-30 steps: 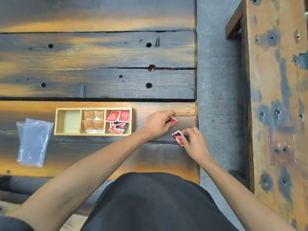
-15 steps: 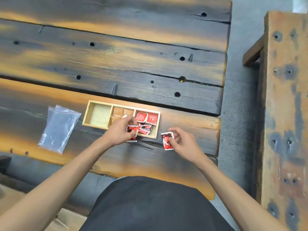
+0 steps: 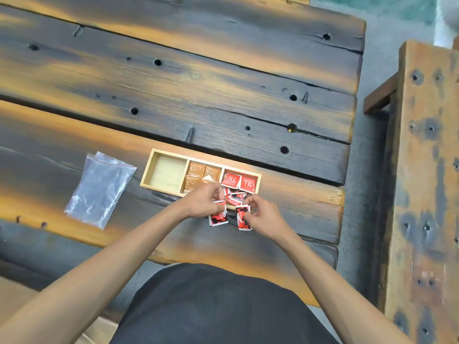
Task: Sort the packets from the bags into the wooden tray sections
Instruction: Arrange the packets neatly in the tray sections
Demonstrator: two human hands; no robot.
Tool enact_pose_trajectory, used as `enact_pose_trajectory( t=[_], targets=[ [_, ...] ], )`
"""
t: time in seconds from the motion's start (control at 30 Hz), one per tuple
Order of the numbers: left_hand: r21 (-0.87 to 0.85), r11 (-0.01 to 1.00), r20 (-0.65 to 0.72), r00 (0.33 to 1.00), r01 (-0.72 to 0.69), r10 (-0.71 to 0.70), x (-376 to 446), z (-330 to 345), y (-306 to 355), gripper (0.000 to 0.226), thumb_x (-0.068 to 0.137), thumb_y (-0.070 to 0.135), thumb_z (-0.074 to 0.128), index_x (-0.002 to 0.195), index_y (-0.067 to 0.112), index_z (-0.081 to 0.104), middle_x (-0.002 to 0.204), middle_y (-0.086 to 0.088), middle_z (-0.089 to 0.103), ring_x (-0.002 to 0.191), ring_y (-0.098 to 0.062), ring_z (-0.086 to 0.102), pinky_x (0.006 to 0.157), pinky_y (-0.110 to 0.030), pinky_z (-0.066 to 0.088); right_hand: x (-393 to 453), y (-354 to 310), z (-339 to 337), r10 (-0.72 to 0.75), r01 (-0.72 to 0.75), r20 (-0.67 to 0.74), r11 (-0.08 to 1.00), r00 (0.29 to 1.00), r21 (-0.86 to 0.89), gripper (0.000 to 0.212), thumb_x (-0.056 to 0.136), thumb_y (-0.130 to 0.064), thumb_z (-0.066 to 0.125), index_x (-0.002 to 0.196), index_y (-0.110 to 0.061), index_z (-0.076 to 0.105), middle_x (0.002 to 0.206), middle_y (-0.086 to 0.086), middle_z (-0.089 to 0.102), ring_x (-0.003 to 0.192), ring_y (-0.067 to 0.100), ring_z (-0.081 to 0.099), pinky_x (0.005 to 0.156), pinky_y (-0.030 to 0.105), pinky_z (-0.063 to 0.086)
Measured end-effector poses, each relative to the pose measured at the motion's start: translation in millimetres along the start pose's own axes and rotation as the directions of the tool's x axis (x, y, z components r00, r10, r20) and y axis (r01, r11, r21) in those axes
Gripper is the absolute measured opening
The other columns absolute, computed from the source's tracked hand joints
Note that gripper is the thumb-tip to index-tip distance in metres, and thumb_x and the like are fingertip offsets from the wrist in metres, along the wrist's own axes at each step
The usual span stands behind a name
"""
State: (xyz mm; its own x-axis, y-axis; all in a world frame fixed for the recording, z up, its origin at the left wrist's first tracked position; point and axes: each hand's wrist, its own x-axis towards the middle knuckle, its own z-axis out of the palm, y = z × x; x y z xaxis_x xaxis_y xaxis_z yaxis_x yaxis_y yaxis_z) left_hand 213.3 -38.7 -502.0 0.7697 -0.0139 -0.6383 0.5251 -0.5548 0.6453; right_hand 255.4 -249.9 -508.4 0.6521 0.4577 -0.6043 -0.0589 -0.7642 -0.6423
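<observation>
Right now I have my left hand [image 3: 204,200] and right hand [image 3: 261,212] each pinching one red packet [image 3: 219,216] just short of the wooden tray [image 3: 146,175], presumably because its right section already holds the red ones.

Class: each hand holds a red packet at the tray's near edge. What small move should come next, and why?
Probably drop both red packets, left hand's and right hand's, into the wooden tray's right section, which already holds red ones; brown packets fill the middle.
</observation>
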Motion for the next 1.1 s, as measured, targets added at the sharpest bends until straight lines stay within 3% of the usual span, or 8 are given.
enact_pose_trajectory(
  t=[0.17, 0.33, 0.57, 0.67, 0.8, 0.9, 1.0, 1.1],
  targets=[
    [-0.154, 0.986, 0.056, 0.997, 0.062, -0.054, 13, 5, -6, 0.015, 0.080, 0.010, 0.072, 0.084, 0.017, 0.059, 0.081, -0.003, 0.074, 0.060, -0.011, 0.058, 0.060, -0.024, 0.046, 12, -5, 3, 0.091, -0.090, -0.024, 0.995, 0.996, 0.031, 0.025, 0.089, -0.014, 0.063, 0.112, -0.022, 0.063, 0.093, -0.004, 0.070, 0.071, 0.008, 0.061, 0.065, 0.027, 0.043],
    [-0.105, 0.989, 0.156, 0.984, 0.103, -0.086, 24, 6, -11, 0.015, 0.082, 0.010, 0.071, 0.085, 0.018, 0.059, 0.084, -0.003, 0.074, 0.068, -0.013, 0.063, 0.064, -0.028, 0.050, 19, -4, 6, 0.125, -0.124, -0.010, 0.987, 0.992, 0.106, 0.022, 0.090, -0.012, 0.064, 0.111, -0.020, 0.063, 0.104, -0.001, 0.073, 0.087, 0.013, 0.067, 0.066, 0.021, 0.046],
    [-0.073, 0.995, -0.096, 0.993, -0.075, 0.068, 33, -11, -10, 0.014, 0.087, 0.011, 0.073, 0.093, 0.020, 0.064, 0.098, 0.002, 0.069, 0.076, -0.009, 0.058, 0.071, -0.026, 0.048, 21, -1, -9, 0.079, -0.024, -0.221, 0.970, 0.972, 0.244, 0.021, 0.095, -0.010, 0.067, 0.115, -0.018, 0.064, 0.082, -0.012, 0.062, 0.058, -0.009, 0.059, 0.056, 0.008, 0.046],
    [-0.028, 0.986, -0.114, 0.981, -0.163, 0.159, 40, -16, -7, 0.018, 0.086, 0.010, 0.076, 0.089, 0.025, 0.066, 0.098, 0.005, 0.072, 0.086, -0.012, 0.065, 0.076, -0.027, 0.051, 25, 4, -16, 0.018, 0.019, -0.284, 0.992, 0.959, 0.126, 0.025, 0.095, -0.017, 0.069, 0.118, -0.024, 0.066, 0.087, -0.014, 0.062, 0.068, -0.001, 0.063, 0.070, 0.021, 0.054],
    [0.179, 0.957, -0.089, 0.965, -0.227, 0.246, 52, -10, -6, 0.016, 0.085, 0.013, 0.076, 0.097, 0.022, 0.071, 0.098, 0.005, 0.074, 0.091, -0.016, 0.068, 0.084, -0.033, 0.055, 34, 10, -14, -0.074, 0.055, -0.194, 0.993, 0.978, -0.101, 0.028, 0.092, -0.025, 0.074, 0.118, -0.031, 0.064, 0.084, -0.016, 0.061, 0.075, 0.007, 0.067, 0.076, 0.038, 0.060],
    [0.474, 0.834, -0.107, 0.922, -0.282, 0.372, 52, -4, -10, 0.026, 0.088, 0.021, 0.073, 0.114, 0.020, 0.070, 0.111, 0.003, 0.070, 0.106, -0.018, 0.061, 0.089, -0.034, 0.049, 34, 8, -12, -0.120, 0.053, -0.180, 0.938, 0.976, -0.343, 0.039, 0.091, -0.040, 0.073, 0.126, -0.032, 0.060, 0.101, -0.009, 0.062, 0.085, 0.018, 0.067, 0.071, 0.040, 0.059],
    [0.575, 0.744, -0.132, 0.859, -0.341, 0.495, 43, 1, -16, 0.031, 0.090, 0.020, 0.069, 0.121, 0.016, 0.070, 0.114, 0.001, 0.069, 0.109, -0.020, 0.059, 0.088, -0.037, 0.053, 33, 10, -9, -0.156, 0.055, -0.223, 0.914, 0.962, -0.402, 0.047, 0.091, -0.041, 0.073, 0.133, -0.026, 0.059, 0.114, -0.003, 0.059, 0.096, 0.021, 0.064, 0.068, 0.037, 0.056],
    [0.661, 0.644, -0.042, 0.839, -0.384, 0.543, 34, 10, -25, 0.039, 0.094, 0.020, 0.059, 0.132, 0.015, 0.065, 0.131, -0.002, 0.068, 0.126, -0.023, 0.057, 0.103, -0.045, 0.051, 31, 13, -2, -0.212, 0.074, -0.267, 0.892, 0.940, -0.446, 0.041, 0.090, -0.035, 0.075, 0.127, -0.022, 0.064, 0.112, -0.002, 0.059, 0.106, 0.020, 0.059, 0.065, 0.037, 0.057]
  ],
)
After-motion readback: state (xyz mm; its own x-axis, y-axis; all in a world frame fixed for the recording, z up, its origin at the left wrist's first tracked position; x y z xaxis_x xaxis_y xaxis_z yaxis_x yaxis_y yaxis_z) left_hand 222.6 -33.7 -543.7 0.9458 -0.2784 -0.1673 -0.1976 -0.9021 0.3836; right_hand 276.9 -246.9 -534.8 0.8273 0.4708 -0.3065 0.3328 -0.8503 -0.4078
